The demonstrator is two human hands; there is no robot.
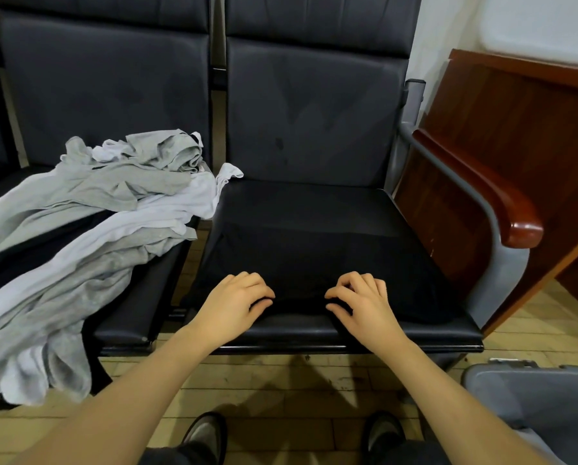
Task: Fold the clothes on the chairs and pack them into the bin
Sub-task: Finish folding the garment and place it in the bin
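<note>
Black garment [314,260] spread on the right seat, near edge gathered.
Left hand [235,302] and right hand [361,302] pinched its near hem; soft, limp cloth, probably best held at edges.

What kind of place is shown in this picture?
Probably a waiting area or office lobby: joined black leather chairs in a row share a grey metal frame, one ends in a polished wooden armrest, and a reddish-brown wooden desk stands beside.

Setting: a waiting room or lobby. Evidence: black padded chairs [301,135] joined in a row (shared grey metal frame, one wooden armrest [482,189] at the row's end), a dark wood counter or desk panel [502,135] against a white wall [448,25], worn yellowish brick-pattern floor [280,380].
</note>
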